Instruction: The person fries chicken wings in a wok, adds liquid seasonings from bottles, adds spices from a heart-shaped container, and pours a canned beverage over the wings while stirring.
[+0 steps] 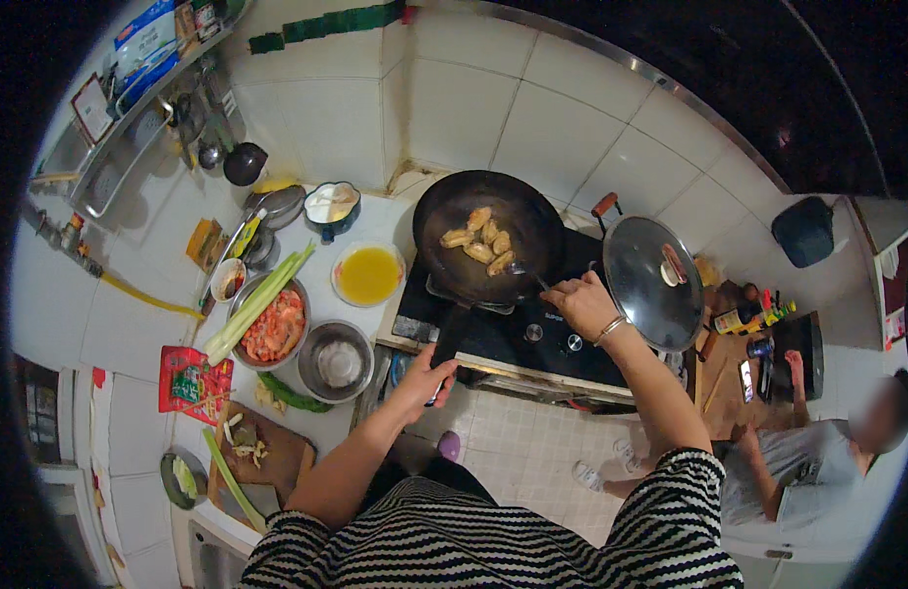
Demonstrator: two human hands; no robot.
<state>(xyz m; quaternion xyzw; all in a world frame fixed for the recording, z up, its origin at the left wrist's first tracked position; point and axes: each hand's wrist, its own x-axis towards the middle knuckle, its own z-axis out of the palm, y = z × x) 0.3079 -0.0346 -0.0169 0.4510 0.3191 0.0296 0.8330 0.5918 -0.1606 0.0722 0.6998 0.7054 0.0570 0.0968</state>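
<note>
A dark wok [439, 221] stands on the left burner of the black gas stove [498, 346]. My left hand [422, 384] is closed around the wok's handle [454, 330], which points toward me. Several browned chicken wing pieces [479, 252] lie on the wok's bottom. My right hand [588, 303], with a bracelet at the wrist, grips a metal spoon or small spatula [529, 272]; its head touches or is close to the lowest piece. A glass lid [649, 294] with a metal rim stands tilted at the stove's right side.
Left counter: a bowl of yellow liquid [367, 274], a bowl of raw meat [277, 327] with celery [258, 305] across it, a steel bowl [336, 362], a cutting board [299, 449]. At right, another person [800, 471] is beside a wooden surface [719, 412] with bottles [748, 316].
</note>
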